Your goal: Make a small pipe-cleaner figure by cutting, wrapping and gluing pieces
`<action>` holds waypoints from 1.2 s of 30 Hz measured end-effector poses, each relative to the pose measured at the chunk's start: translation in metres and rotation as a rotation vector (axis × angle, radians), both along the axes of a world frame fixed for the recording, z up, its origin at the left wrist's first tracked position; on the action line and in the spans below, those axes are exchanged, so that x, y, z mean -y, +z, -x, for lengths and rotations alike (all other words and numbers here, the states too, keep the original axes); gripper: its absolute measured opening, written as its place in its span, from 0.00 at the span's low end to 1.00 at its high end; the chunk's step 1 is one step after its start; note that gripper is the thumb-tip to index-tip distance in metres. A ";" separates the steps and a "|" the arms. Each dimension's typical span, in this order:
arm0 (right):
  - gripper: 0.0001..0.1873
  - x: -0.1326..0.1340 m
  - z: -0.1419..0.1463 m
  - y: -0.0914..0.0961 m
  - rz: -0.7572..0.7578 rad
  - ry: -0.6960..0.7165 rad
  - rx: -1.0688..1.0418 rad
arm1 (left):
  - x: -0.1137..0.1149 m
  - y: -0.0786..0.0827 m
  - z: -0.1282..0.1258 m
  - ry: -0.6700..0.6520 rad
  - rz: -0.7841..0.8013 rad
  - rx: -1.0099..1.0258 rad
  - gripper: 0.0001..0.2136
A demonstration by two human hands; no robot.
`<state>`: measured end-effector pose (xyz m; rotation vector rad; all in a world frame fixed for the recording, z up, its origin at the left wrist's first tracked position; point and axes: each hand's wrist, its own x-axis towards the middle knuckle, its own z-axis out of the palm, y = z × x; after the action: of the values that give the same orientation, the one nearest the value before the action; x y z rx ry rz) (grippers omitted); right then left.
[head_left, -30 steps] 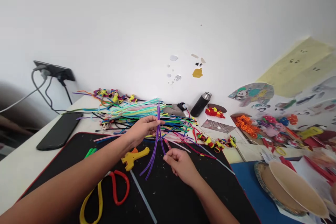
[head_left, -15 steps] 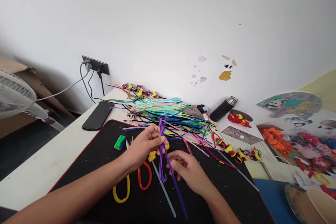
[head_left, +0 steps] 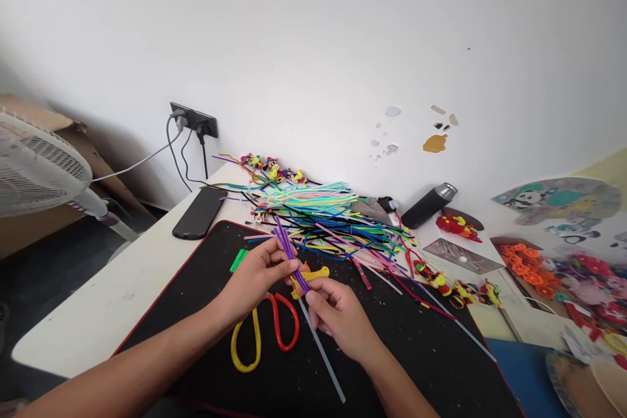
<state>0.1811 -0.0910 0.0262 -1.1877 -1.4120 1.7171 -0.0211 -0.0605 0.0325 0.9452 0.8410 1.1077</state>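
Note:
Between thumb and fingers, my left hand pinches the middle of a bundle of purple pipe cleaners. My right hand grips the bundle's lower end, close to the left fingertips. Behind the hands lies a yellow tool, partly hidden, that looks like a glue gun. From it a pale translucent stick runs toward me. Below my left hand are scissors with one red and one yellow handle; their blades are hidden. A green piece shows beyond my left wrist.
Loose pipe cleaners in many colours pile up along the wall. A black phone lies left of the black mat. A black flask and small colourful figures are at the right; a fan stands left.
My right hand has closed on the lower end of the purple bundle. The long dangling ends and hooked tip no longer show; the bundle is tilted. The view has shifted slightly left.

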 end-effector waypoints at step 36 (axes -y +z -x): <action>0.32 0.023 -0.021 -0.015 0.067 -0.064 0.135 | -0.149 -0.037 0.076 0.009 -0.393 -1.877 0.28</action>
<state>0.2023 -0.1139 0.0112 -1.3934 -1.3873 1.6792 -0.0966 0.0880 -0.0044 2.3198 2.0811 0.0361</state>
